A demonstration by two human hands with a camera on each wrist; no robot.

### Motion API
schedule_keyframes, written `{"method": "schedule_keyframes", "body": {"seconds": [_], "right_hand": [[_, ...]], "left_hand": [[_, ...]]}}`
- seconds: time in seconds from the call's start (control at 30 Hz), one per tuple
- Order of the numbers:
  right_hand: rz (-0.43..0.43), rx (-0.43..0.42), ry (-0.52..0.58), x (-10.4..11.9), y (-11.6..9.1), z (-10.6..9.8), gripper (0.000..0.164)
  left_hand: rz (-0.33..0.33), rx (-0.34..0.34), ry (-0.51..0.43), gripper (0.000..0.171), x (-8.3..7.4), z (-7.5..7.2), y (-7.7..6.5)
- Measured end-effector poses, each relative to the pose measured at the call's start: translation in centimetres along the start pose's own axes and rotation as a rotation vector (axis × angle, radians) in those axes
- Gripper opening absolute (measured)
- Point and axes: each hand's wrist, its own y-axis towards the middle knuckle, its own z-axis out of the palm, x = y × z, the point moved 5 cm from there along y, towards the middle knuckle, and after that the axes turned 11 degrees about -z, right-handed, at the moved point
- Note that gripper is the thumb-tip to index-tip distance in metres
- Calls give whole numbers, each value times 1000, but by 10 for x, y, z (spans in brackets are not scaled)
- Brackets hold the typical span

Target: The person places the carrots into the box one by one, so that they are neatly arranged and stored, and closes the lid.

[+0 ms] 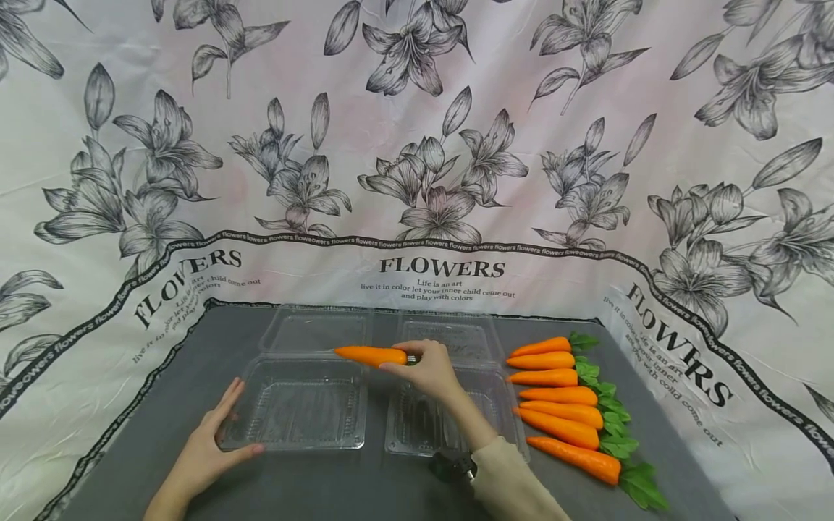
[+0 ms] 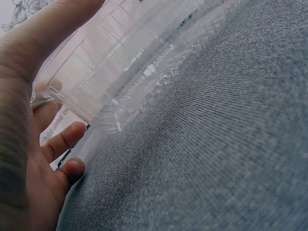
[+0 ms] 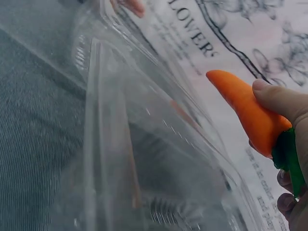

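Note:
My right hand [image 1: 426,369] pinches an orange toy carrot [image 1: 370,356] near its green-topped thick end, with the tip pointing left. In the right wrist view the thumb lies along the carrot [image 3: 248,113], and its green leaves [image 3: 288,154] show under the palm. The carrot is held above the inner edges of two clear plastic clamshell boxes. At the left box [image 1: 293,441], my left hand [image 1: 208,441] touches the near left corner with fingers spread, the thumb along the front. The left wrist view shows the thumb and fingers about the clear wall [image 2: 91,91].
Several carrots [image 1: 560,423] with green leaves lie in a column on the right, tips pointing left. The right box [image 1: 449,454] stands under my right forearm. Both lids [image 1: 319,329] lie folded back. A flower-printed cloth [image 1: 436,217] rises behind the grey tabletop [image 1: 313,485].

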Motion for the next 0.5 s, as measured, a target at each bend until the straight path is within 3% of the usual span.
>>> {"method": "schedule_keyframes", "body": {"seconds": [0.33,0.5], "right_hand": [[-35,110,-33,12,26,45,42],[-46,151,-57,20,35,63,42]], "left_hand": [[-50,25,33,111,2,-2,1],[-43,20,19,109,1,-1,1]]}}
